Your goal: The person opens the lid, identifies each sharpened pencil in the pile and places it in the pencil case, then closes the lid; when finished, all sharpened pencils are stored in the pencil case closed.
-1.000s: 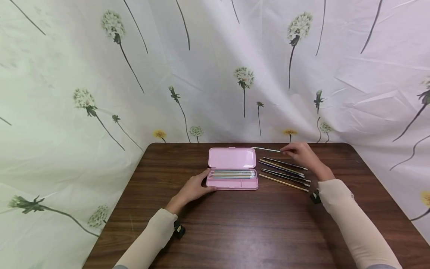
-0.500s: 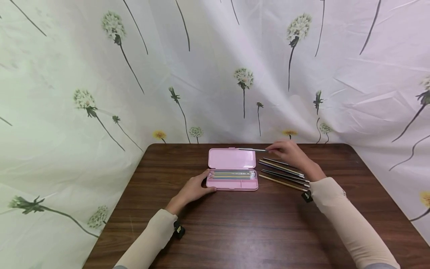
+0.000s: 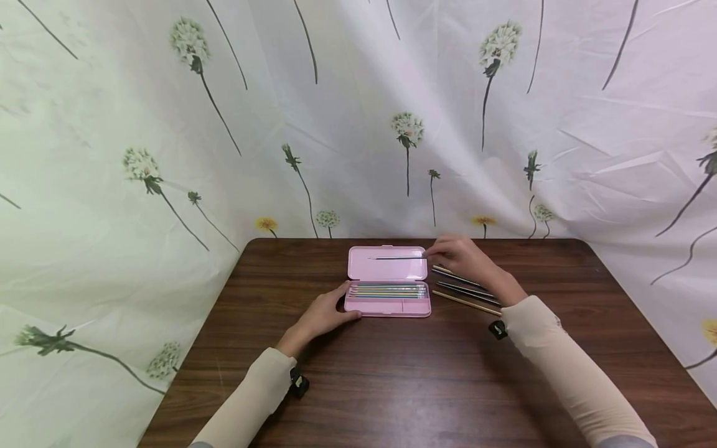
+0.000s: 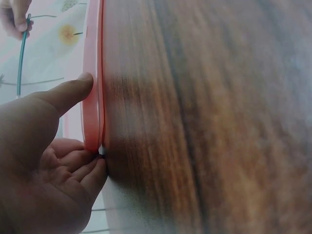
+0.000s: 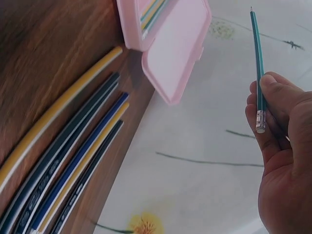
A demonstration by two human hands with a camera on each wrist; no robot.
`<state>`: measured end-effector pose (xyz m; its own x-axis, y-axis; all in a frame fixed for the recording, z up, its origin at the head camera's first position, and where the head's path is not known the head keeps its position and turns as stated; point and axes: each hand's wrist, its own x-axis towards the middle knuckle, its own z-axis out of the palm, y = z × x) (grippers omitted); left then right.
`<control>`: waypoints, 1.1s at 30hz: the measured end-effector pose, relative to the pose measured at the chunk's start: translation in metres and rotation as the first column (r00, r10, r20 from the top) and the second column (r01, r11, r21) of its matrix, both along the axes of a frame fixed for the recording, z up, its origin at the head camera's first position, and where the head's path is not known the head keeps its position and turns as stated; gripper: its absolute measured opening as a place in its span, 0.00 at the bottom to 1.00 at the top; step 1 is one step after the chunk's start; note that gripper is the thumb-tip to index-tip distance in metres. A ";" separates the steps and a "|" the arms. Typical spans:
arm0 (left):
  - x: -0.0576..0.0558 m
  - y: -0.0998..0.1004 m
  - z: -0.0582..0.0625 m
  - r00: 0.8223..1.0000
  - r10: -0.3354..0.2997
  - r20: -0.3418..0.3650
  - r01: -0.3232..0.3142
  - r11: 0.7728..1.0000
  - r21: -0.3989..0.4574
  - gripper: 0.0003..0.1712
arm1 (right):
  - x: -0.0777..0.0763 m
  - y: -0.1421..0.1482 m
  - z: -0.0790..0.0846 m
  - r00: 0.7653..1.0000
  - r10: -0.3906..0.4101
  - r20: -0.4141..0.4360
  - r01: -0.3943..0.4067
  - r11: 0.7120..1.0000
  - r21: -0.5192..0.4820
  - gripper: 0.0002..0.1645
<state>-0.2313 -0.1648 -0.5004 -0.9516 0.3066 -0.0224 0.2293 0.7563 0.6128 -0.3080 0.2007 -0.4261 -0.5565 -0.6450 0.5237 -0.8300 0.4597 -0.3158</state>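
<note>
A pink pencil case (image 3: 376,306) lies with its lid (image 3: 386,267) folded back on the wooden table (image 3: 370,379). Several pencils (image 3: 386,290) fill its long rear compartment; the two front compartments look bare. My left hand (image 3: 320,314) grips the case's left end, its thumb (image 4: 73,92) on the front wall and its fingers round the corner. Above the lid, my right hand (image 3: 462,256) pinches a green pencil (image 5: 257,53) between thumb and fingers close to the eraser end, the sharpened tip pointing left. In the left wrist view this pencil (image 4: 22,58) shows beyond the case.
To the right of the case lie several loose pencils, among them a yellow one (image 5: 58,107), a dark one (image 5: 63,139) and a blue one (image 5: 92,146). My right forearm partly covers them in the head view. A flower-printed cloth (image 3: 358,155) hangs behind the table.
My right hand has carried the green pencil leftward from behind the loose pencils to over the open lid. My left hand stays on the case.
</note>
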 end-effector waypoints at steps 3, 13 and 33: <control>0.000 0.000 0.000 1.000 -0.001 -0.001 0.001 1.000 0.002 0.51 | 0.002 -0.007 -0.003 0.999 0.026 -0.022 -0.026 1.000 0.005 0.11; 0.000 0.001 -0.001 1.000 0.004 0.002 -0.004 1.000 -0.001 0.51 | 0.008 -0.025 -0.019 0.995 0.006 0.104 -0.012 0.998 0.054 0.11; -0.001 0.000 -0.003 1.000 0.006 0.005 -0.006 1.000 0.000 0.52 | -0.001 -0.042 -0.065 0.985 0.002 0.173 -0.018 0.996 0.089 0.08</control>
